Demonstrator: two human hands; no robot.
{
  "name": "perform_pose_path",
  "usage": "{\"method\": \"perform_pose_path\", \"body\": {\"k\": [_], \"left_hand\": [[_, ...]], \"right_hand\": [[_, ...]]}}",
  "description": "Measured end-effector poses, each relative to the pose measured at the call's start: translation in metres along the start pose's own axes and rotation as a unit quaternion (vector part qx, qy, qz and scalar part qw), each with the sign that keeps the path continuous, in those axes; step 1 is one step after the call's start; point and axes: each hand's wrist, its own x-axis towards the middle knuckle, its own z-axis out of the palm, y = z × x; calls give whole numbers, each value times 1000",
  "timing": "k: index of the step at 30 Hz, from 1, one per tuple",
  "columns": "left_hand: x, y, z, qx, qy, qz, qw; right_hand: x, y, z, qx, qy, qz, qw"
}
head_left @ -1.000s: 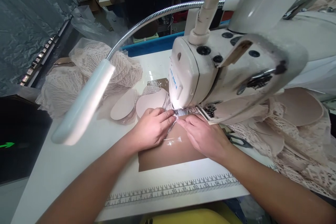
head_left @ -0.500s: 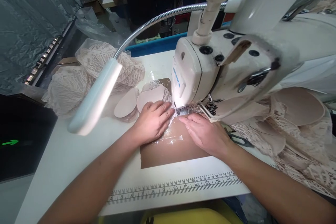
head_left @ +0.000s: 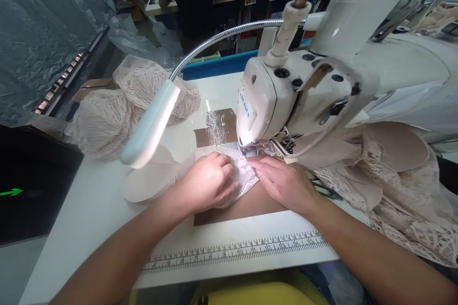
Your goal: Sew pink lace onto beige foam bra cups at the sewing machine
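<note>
A white lace piece [head_left: 245,174] lies in front of the needle of a white sewing machine [head_left: 272,100]. My left hand [head_left: 209,183] is curled over the lace's left part, fingers bent and gripping it. My right hand [head_left: 284,183] lies flat beside it, fingers stretched toward the presser foot and pressing the lace's right edge. Beige foam cups [head_left: 146,183] attached to the piece trail to the left under the lamp. The needle itself is hidden behind the machine head.
A gooseneck lamp [head_left: 152,121] hangs over the table's left. Bundles of lace [head_left: 114,109] sit at back left; more lace and cups [head_left: 397,171] are piled right. Scissors [head_left: 324,190] lie by my right wrist. A ruler strip [head_left: 236,250] lines the front edge. A person works behind.
The lace piece and cups have been pulled toward me and to the left, away from the needle. My left hand has curled shut on the lace; the brown plate behind now shows.
</note>
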Motion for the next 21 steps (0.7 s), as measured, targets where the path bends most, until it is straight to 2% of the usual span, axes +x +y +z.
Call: {"method": "perform_pose_path", "body": {"k": [3,7,21], "left_hand": [[6,-1,12,-14,27,16,999],[11,-2,21,-4,29,13,999],[11,-4,21,22,16,23,999]], "right_hand": [[-1,0,0,-3,1,-3,1000],[-2,1,1,-5,-9,-20,1000],[-2,-3,1,-8,-1,-16,1000]]}}
